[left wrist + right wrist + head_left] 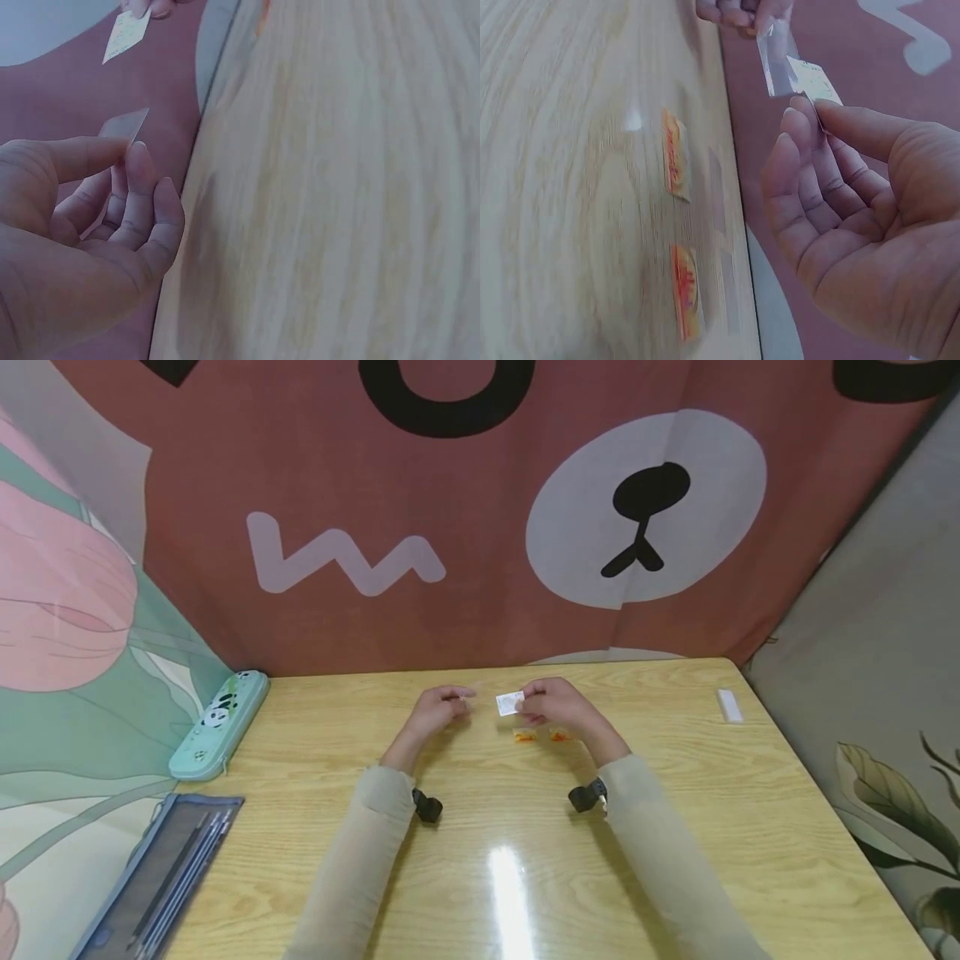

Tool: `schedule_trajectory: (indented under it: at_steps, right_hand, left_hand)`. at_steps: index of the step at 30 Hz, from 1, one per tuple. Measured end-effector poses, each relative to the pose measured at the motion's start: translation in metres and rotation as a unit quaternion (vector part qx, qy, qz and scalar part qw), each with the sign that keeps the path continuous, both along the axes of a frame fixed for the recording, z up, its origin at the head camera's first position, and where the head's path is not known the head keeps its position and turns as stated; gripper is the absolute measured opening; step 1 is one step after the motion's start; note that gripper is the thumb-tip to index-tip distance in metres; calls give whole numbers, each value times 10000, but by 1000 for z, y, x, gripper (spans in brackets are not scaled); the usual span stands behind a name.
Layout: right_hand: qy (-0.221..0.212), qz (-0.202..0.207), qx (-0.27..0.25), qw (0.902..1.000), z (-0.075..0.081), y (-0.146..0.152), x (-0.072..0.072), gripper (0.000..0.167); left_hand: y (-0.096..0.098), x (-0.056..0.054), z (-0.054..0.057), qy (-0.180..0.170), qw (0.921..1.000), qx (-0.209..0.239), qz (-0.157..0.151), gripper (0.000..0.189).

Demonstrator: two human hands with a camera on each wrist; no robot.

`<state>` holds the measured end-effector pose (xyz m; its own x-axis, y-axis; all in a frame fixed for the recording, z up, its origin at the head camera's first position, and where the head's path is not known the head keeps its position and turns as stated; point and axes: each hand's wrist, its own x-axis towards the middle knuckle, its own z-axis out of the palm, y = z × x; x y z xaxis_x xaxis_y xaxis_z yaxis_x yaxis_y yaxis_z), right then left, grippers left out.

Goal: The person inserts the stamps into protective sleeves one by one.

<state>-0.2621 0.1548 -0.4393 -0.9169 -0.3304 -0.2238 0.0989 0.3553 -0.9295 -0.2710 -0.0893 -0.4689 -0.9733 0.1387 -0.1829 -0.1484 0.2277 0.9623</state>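
Note:
My left hand (pixel 438 710) pinches a small clear plastic piece (pixel 126 124), flat like a sleeve, between thumb and index finger. A small white card (pixel 507 702) with fine print is pinched in my right hand (pixel 558 705). Both hands are raised near the table's back edge, facing each other. In the head view a gap separates card and plastic; in the right wrist view the card overlaps the plastic's edge. Below my right hand lie two small orange-and-yellow cards (pixel 676 156), with faint clear pieces (pixel 717 187) beside them.
A mint pencil case (pixel 219 727) with a panda print lies at the table's back left corner. Nearer, a blue-edged mesh pouch (pixel 187 860) holds pencils. A white block (pixel 728 705) sits at the back right. Printed cloth (pixel 480 627) hangs behind the wooden table (pixel 480 893).

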Motion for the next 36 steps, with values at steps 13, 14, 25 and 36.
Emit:
schedule_trajectory:
  at_steps: [13, 14, 25, 36]
  right_hand:
    - [-39, -669, -372, 9971, -7, 37, 11, 32]
    - [-34, -709, -395, 9967, -8, 39, 12, 31]
    - [-97, -857, -616, 9944, -15, 51, 15, 31]
    - [-288, -994, -795, 9915, -19, 50, 16, 37]
  left_hand:
    - [19, 18, 9, -345, 9958, 850, -32, 29]
    - [20, 19, 9, -366, 9948, 945, -65, 30]
    - [26, 24, 8, -432, 9863, 1592, 98, 27]
    - [31, 22, 4, -830, 9842, 1563, -22, 29]
